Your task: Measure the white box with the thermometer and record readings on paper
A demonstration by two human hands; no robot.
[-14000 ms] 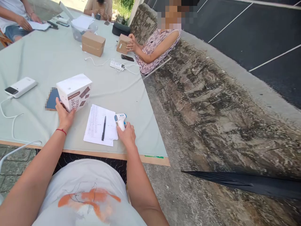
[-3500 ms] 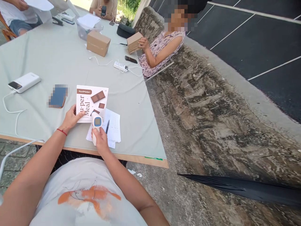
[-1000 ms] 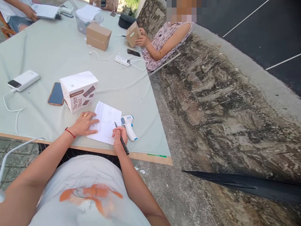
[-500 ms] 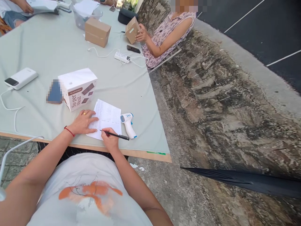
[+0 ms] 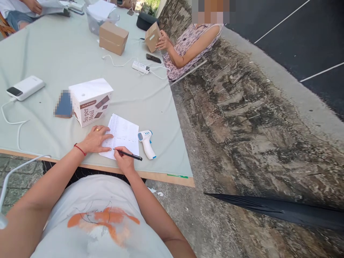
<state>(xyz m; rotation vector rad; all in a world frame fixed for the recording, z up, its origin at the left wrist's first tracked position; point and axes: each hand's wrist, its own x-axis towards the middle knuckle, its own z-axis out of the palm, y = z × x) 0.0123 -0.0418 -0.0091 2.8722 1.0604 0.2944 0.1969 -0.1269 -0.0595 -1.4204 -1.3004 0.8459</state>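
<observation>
A sheet of paper [image 5: 126,134] with small writing down its left part lies near the table's front edge. My left hand [image 5: 96,139] rests on the sheet's left side, fingers spread and flat, holding nothing. Pinched in my right hand [image 5: 124,160] is a black pen [image 5: 131,155], its tip at the lower part of the sheet. Just right of the paper lies a white and blue infrared thermometer [image 5: 147,144]. Behind my left hand stands a white box [image 5: 91,102] with brown print.
A power bank [image 5: 27,87] with a white cable lies at left. Farther back are a cardboard box [image 5: 113,37], a plastic tub [image 5: 94,25] and a power strip [image 5: 140,67]. A seated person [image 5: 192,50] holds another carton [image 5: 152,37]. Another person's hand [image 5: 33,5] holds papers.
My right hand and the pen have shifted slightly left over the paper. My left hand stays on the sheet. The whole view has moved a little.
</observation>
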